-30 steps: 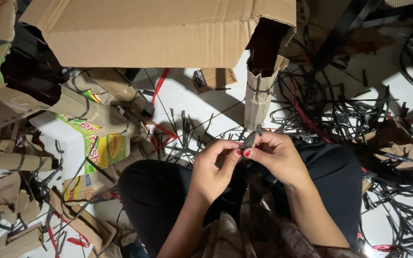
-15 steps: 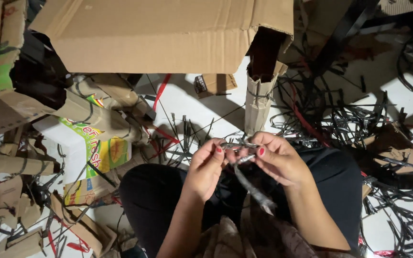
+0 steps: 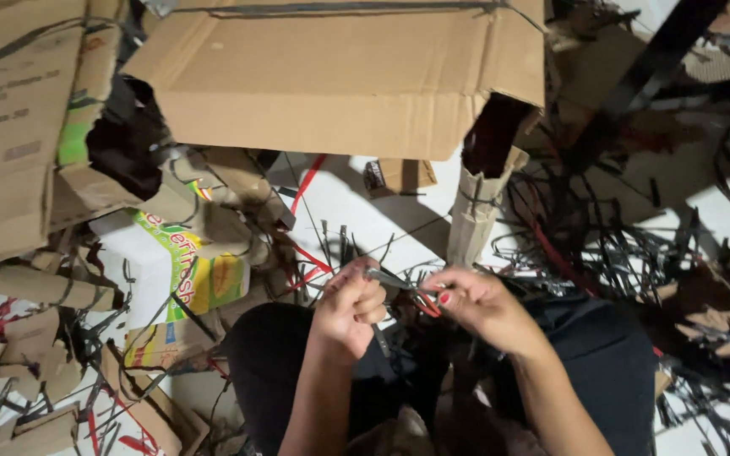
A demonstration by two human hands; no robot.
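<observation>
- Our left hand point(image 3: 350, 306) is fisted around a grey strap point(image 3: 389, 279) at centre frame.
- Our right hand point(image 3: 476, 306) pinches its other end (fingertips closed).
- A cardboard box point(image 3: 340, 76) fills the top.

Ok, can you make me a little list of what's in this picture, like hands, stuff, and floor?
left hand: closed around one end of a thin dark strip
right hand: pinching the strip's other end
in front: big cardboard box, rolled cardboard tube
left side: green and yellow printed carton
floor: white, with black and red strips scattered about
</observation>
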